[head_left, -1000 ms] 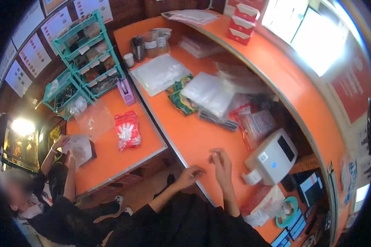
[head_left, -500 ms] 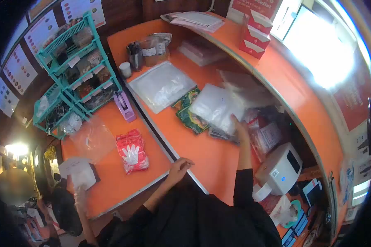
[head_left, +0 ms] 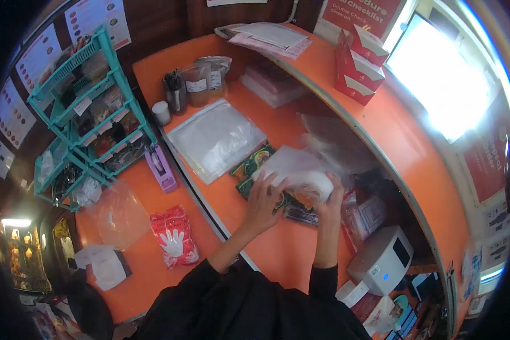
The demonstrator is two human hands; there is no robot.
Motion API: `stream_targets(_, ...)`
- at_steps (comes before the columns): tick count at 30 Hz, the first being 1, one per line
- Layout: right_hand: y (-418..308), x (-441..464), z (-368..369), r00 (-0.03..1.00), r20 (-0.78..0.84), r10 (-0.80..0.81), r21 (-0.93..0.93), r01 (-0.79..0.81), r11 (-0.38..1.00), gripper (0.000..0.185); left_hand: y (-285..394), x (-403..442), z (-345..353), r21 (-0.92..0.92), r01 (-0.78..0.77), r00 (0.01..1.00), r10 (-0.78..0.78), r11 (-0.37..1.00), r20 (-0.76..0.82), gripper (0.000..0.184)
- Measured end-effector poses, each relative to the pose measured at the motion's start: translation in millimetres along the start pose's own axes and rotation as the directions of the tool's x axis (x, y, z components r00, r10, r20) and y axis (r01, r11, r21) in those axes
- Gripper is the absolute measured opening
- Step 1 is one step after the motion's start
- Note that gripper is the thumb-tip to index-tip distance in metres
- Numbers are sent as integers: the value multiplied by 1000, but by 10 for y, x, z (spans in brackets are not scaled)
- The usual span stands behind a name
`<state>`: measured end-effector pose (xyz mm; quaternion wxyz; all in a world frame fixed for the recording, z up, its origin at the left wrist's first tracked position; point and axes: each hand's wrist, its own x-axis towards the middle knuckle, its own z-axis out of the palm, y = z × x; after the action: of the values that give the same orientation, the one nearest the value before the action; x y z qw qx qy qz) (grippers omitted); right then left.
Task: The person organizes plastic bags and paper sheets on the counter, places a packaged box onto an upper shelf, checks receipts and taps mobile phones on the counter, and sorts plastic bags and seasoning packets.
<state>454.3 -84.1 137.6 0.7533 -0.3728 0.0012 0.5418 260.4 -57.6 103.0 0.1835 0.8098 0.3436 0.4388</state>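
A stack of clear plastic bags lies in front of me on the orange counter, its near edge curled up. At that curled edge my right hand grips the bags between thumb and fingers. My left hand has its fingers spread at the left side of the stack, touching or just over it. Under the bags are green printed packets, partly covered. Dark flat packets stick out below, between my hands.
A larger stack of plastic bags lies further back. Left are a purple tape dispenser, a red glove packet, a white box and teal baskets. A white printer stands right; red boxes sit on the raised ledge.
My left hand has moved from the counter's front edge up to the bags. My right hand now grips their near edge, which has curled up. Another person's hand has left the white box.
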Motion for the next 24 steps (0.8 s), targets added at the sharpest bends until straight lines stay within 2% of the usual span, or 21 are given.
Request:
stream_targets(2, 29, -208, 197, 1000, 14, -17, 43, 17, 999, 30, 53, 246, -15, 109, -146, 989, 141, 983, 52, 73)
stream_targets(5, 69, -546, 492, 992, 96, -83, 88, 75, 993, 34, 44, 435, -32, 27, -144, 990, 144, 989, 10, 72)
stream_targets(6, 75, -694, 648, 989, 112, -98, 16, 97, 995, 36, 88, 511, -113, 23, -154, 988, 154, 988, 15, 72)
stream_targets(7, 93, -784, 757, 987, 118, -106, -20, 109, 994, 37, 181, 593, -251, -226, -31, 999, 41, 974, 36, 70)
stream_targets(8, 112, -876, 865, 986, 123, -115, -55, 122, 991, 38, 274, 653, -398, -455, 105, 993, -72, 884, 89, 69)
stream_targets(9, 146, -936, 933, 979, 138, -152, -182, 176, 967, 41, 312, 720, -567, -514, 174, 981, -103, 840, 164, 67)
stream_targets(10, 189, -995, 998, 971, 157, -181, -307, 223, 925, 44, 281, 734, -647, -514, 184, 979, -111, 838, 169, 67)
stream_targets(11, 224, -1031, 1085, 966, 186, -179, -395, 240, 887, 44, 246, 736, -711, -599, 91, 995, -53, 796, 81, 61)
stream_targets(12, 255, -1062, 1099, 968, 185, -171, -401, 233, 886, 44, 198, 738, -768, -669, -10, 1000, -1, 743, -17, 55)
stream_targets(13, 280, -1092, 1106, 950, 275, -147, -510, 274, 815, 42, 105, 687, -818, -697, -37, 999, 2, 716, -51, 49)
stream_targets(14, 290, -1083, 1073, 922, 386, -37, -504, 244, 829, 36, 13, 637, -869, -722, -66, 996, 6, 688, -85, 44)
stream_targets(15, 300, -1074, 1045, 870, 487, 75, -506, 212, 836, 31, -17, 583, -992, -817, 231, 958, -269, 529, 96, 45)
stream_targets(16, 302, -1063, 1047, 869, 491, 70, -502, 216, 837, 31, 30, 558, -1022, -904, 348, 876, -431, 247, 219, 39)
stream_targets(17, 300, -1055, 1062, 803, 585, -112, -532, 485, 694, 29, 85, 538, -1057, -931, 360, 751, -571, -68, 332, 33)
stream_targets(18, 315, -1051, 1048, 686, 680, -260, -523, 702, 483, 27, 56, 504, -1071, -929, 365, 750, -569, -69, 337, 33)
stream_targets(19, 343, -950, 885, 715, 525, -461, -419, 689, 591, 23, 5, 455, -1087, -920, 368, 746, -549, -131, 377, 34)
stream_targets(20, 324, -896, 733, 714, 522, -466, -417, 690, 591, 23, -46, 410, -1110, -909, 371, 743, -525, -192, 414, 36)
stream_targets(22, 278, -851, 435, 684, 299, -666, -642, 660, 390, 31, -143, 303, -1147, -881, 444, 746, -477, -164, 464, 41)
stream_targets(23, 302, -738, 186, 681, 289, -673, -642, 659, 391, 31, -215, 259, -1133, -822, 529, 679, -475, -211, 559, 43)
stream_targets(24, 326, -580, -88, 714, 321, -622, -584, 666, 463, 37, -243, 253, -1103, -755, 602, 607, -466, -260, 644, 45)
